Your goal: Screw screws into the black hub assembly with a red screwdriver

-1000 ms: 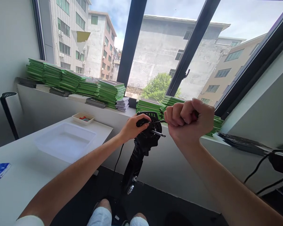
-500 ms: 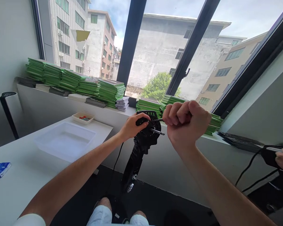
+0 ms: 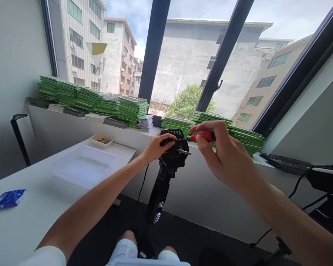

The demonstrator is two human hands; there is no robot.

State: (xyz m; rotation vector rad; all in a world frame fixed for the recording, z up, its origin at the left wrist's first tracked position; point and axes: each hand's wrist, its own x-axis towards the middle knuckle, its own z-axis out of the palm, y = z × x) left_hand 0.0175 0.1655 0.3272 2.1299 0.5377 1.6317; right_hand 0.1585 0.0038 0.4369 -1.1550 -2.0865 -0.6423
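Observation:
A black fan motor head [image 3: 170,159] with a slotted rim and a bare metal shaft [image 3: 184,152] stands upright on a black column [image 3: 158,192]. My left hand [image 3: 155,148] grips its left side, with thumb and fingers closed on the housing near the screwdriver's tip. In my right hand [image 3: 224,153] is a screwdriver with a red and black handle [image 3: 204,136], held between thumb and fingers. Its thin blade points left into the face of the motor head, close to my left fingertips. The exact point of contact is too small to make out.
On the white table [image 3: 22,232] at left are a translucent plastic tub [image 3: 84,164], a small tray [image 3: 101,141] of small colored parts and a blue packet [image 3: 8,199]. Green stacks [image 3: 131,112] line the windowsill. Black equipment with cables [image 3: 324,181] is at right.
My right hand has turned from a tight fist to a looser finger grip, exposing the red handle. My left hand stays on the motor head. Another person's hand at the right edge is gone from view.

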